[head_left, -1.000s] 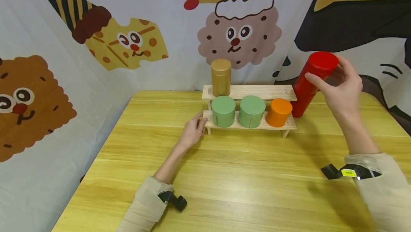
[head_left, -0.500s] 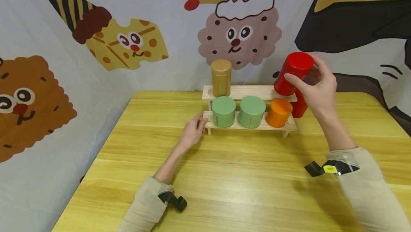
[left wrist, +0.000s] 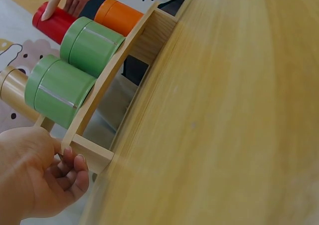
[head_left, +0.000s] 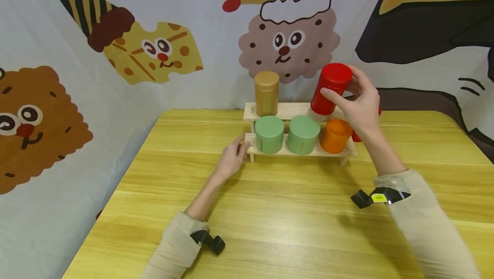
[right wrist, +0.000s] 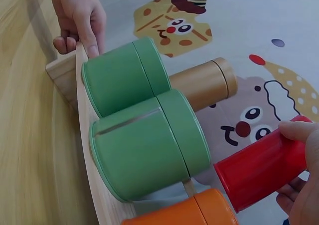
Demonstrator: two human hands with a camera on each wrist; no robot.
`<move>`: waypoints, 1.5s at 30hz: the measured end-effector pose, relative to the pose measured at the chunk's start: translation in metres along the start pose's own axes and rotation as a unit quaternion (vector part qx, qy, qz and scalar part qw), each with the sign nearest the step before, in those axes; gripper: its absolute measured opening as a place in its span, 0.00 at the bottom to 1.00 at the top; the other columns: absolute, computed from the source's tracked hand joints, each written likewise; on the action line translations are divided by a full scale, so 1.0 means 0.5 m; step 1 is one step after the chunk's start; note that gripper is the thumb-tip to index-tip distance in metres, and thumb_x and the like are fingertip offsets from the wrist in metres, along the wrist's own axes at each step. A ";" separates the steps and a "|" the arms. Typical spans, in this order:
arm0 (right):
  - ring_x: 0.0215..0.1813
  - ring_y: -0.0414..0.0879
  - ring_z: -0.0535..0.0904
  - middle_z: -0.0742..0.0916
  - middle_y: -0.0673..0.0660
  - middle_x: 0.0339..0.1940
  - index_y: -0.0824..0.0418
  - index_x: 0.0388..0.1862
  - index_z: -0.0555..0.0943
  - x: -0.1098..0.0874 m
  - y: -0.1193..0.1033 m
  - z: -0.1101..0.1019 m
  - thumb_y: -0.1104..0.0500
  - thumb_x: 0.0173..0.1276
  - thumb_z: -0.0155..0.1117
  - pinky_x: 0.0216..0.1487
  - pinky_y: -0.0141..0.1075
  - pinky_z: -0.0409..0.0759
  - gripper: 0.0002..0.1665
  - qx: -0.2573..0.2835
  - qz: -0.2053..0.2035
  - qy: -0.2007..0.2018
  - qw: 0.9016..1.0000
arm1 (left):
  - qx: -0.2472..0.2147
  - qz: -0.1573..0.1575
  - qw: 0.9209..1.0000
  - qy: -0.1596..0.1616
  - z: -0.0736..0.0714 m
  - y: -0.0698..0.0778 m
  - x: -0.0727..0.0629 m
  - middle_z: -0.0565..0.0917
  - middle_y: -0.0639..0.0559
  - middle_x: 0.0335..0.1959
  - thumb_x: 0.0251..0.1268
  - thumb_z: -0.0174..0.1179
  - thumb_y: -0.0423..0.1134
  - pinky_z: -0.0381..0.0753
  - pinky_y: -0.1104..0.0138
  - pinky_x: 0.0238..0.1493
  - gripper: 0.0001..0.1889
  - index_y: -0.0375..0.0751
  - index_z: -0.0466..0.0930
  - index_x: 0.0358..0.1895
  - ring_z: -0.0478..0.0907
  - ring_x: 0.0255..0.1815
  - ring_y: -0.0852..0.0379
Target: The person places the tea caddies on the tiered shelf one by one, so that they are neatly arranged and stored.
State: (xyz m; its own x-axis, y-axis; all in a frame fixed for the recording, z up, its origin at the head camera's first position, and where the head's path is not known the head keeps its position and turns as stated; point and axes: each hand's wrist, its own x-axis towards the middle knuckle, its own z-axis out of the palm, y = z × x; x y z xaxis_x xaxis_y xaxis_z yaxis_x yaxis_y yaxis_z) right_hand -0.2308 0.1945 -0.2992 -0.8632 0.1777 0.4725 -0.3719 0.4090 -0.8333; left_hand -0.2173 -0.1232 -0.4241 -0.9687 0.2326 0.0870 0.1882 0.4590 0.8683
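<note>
My right hand (head_left: 362, 105) grips a red canister (head_left: 326, 94) near its lid, thumb on one side and fingers on the other. The canister leans slightly, its base over the upper tier of a two-tier wooden rack (head_left: 293, 108). In the left wrist view, my left hand (left wrist: 40, 172) pinches the end of the lower tier. A gold canister (head_left: 266, 94) stands at the upper tier's left end. Below it, a green canister (head_left: 269, 135), a second green canister (head_left: 303, 135) and a short orange canister (head_left: 335, 136) stand in a row.
Another red canister (head_left: 356, 136) is on the table to the right of the rack, mostly hidden behind my right hand and wrist. The wooden table (head_left: 270, 210) extends in front of the rack. A cartoon-printed cloth (head_left: 216, 22) hangs close behind it.
My right hand has carried the red canister left from above the other red one to over the upper tier. The left hand has stayed at the rack's end.
</note>
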 end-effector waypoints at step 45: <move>0.60 0.52 0.77 0.81 0.56 0.63 0.53 0.75 0.68 0.029 0.025 0.103 0.44 0.65 0.73 0.66 0.51 0.74 0.43 -0.018 0.015 -0.071 0.997 | 0.007 0.003 1.000 0.003 -0.001 -0.003 0.003 0.80 0.39 0.26 0.83 0.47 0.43 0.70 0.70 0.19 0.29 0.29 0.58 0.77 0.76 0.22 0.50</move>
State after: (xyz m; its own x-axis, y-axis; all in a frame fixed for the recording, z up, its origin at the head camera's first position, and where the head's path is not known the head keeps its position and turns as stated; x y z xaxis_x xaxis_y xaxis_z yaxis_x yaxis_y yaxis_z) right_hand -0.2656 0.1559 -0.3177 -0.9143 0.0636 0.4001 -0.3348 0.4373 -0.8347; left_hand -0.2190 -0.1241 -0.4251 -0.9687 0.2295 0.0945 0.1952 0.4695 0.8611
